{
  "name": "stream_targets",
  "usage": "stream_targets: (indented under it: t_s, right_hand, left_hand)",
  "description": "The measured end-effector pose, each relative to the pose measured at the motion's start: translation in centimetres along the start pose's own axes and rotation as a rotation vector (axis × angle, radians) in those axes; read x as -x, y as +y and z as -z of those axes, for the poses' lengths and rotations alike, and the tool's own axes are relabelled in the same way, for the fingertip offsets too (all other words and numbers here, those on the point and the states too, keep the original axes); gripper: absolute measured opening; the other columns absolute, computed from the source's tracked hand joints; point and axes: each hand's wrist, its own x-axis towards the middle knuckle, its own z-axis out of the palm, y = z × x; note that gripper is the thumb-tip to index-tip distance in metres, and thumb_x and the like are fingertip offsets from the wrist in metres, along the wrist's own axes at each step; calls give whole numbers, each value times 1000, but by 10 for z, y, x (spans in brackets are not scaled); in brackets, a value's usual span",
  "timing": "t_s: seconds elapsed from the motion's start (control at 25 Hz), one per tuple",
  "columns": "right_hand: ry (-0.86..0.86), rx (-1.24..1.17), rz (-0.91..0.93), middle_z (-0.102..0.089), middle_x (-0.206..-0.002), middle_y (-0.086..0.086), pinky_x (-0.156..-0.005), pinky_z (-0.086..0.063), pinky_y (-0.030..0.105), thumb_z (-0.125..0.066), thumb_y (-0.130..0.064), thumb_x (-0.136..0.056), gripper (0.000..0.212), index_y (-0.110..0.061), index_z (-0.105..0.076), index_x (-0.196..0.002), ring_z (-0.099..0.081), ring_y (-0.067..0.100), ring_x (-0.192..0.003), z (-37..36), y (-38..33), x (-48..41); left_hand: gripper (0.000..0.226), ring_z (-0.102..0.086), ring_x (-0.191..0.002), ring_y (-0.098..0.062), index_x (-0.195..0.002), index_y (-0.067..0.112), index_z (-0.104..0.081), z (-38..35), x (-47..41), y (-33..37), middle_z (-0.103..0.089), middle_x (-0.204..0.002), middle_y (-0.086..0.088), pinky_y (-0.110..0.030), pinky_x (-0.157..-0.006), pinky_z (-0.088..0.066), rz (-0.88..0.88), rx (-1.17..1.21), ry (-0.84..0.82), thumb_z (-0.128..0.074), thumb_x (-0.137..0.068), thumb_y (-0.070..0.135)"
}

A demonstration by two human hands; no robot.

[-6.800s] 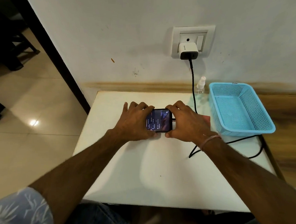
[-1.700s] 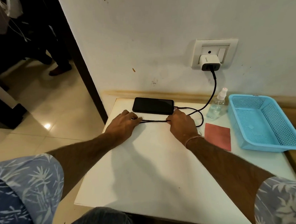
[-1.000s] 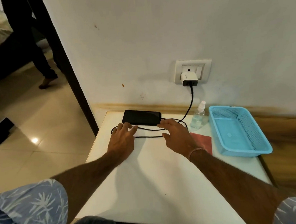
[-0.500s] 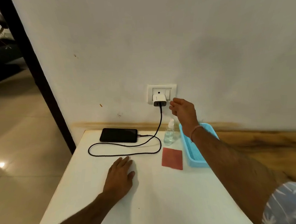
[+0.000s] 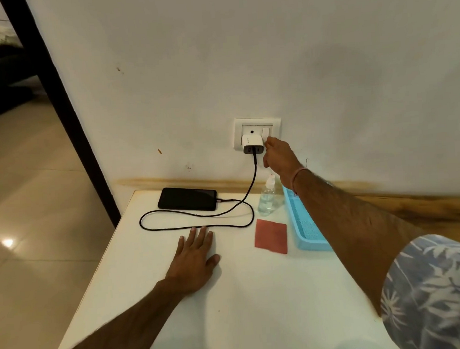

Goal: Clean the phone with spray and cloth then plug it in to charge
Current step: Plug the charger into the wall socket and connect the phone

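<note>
- White table (image 5: 233, 310) nearest you: your left hand (image 5: 195, 258) lies flat on it, fingers together and holding nothing, likely a brace while you lean to the wall.
- Just past those fingertips the black cable (image 5: 197, 227) loops loose on the top; slack is kept off the edge, clear of your reach.
- Red cloth (image 5: 271, 235) lies flat beside the blue basket (image 5: 306, 229), set aside; the clear spray bottle (image 5: 267, 199) stands upright beyond it, near the wall.
- Phone (image 5: 187, 198) lies face up at the far edge, screen dark, cable end at its right side.
- Farthest: your right hand (image 5: 278, 157) at the wall plate, a fingertip on the switch (image 5: 266, 132) beside the charger (image 5: 252, 144); nothing gripped.
- Your right forearm crosses over the basket; the bottle below the wrist could tip on withdrawal.
</note>
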Motion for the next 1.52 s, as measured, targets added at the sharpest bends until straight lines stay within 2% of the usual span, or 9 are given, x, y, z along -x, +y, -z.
stream_targets:
  t_s: [0.08,0.16,0.32,0.76,0.96,1.16,1.28,1.4,1.52]
  right_hand:
    - [-23,-36,5,-59,-102,15,-65,-44,28,-40,14,-78,31,-2,-55,-100,-51,26,-90,-4,-1,1]
    - [-36,-53,19,-57,-100,9,-58,-39,23,-40,15,-78,36,-8,-56,-101,-49,22,-88,-7,-3,1]
    - [-35,-70,27,-56,-94,3,-57,-37,20,-40,15,-78,39,-9,-56,-104,-47,20,-87,-10,-4,1]
    - [-43,-52,35,-54,-103,4,-55,-37,19,-38,16,-79,51,-8,-54,-121,-47,20,-90,-13,-4,1]
    - [-34,-46,51,-53,-107,3,-56,-38,19,-37,17,-78,58,-11,-52,-127,-46,18,-91,-14,-3,-2]
    - [-58,-66,30,-55,-104,4,-59,-40,19,-38,17,-77,57,-12,-53,-123,-47,12,-81,-14,2,0]
    - [-20,-83,47,-60,-110,7,-71,-44,24,-44,13,-77,52,-12,-56,-121,-54,21,-99,-16,9,5]
    - [91,-177,13,-62,-125,3,-91,-48,30,-48,6,-80,52,-15,-56,-126,-56,19,-111,-20,22,17]
    - [313,-72,88,-68,-108,0,-85,-46,23,-50,3,-77,40,-15,-62,-111,-59,13,-95,-29,40,40]
  left_hand:
    - [69,15,-156,-23,-162,19,1,-1,-2,-1,11,-170,-2,-40,-124,9,6,4,4,-28,-107,50]
    - [70,15,-156,-23,-162,20,1,-2,-3,-1,10,-170,-2,-41,-123,9,8,4,1,-29,-107,50]
    - [70,14,-156,-23,-162,19,0,-4,-4,-3,8,-170,-2,-41,-124,9,11,12,14,-30,-106,49]
    - [71,15,-156,-24,-162,20,1,-5,-6,-2,9,-170,-2,-42,-123,9,20,24,2,-32,-106,49]
    - [71,15,-156,-24,-162,20,0,-3,-6,0,8,-170,-2,-42,-123,9,22,28,4,-32,-106,48]
    - [70,14,-156,-25,-162,20,-1,-3,-5,-1,7,-170,-3,-42,-123,9,18,30,3,-33,-106,48]
    - [71,14,-156,-25,-162,20,-2,-2,-5,-1,7,-170,-3,-41,-123,9,18,38,5,-33,-106,49]
    - [70,8,-157,-23,-162,19,-8,-2,-3,-1,2,-171,-2,-40,-124,6,9,67,32,-37,-105,48]
    - [61,-18,-154,-21,-156,18,-35,4,-3,-6,-26,-166,-2,-34,-125,-11,24,199,145,-50,-102,43]
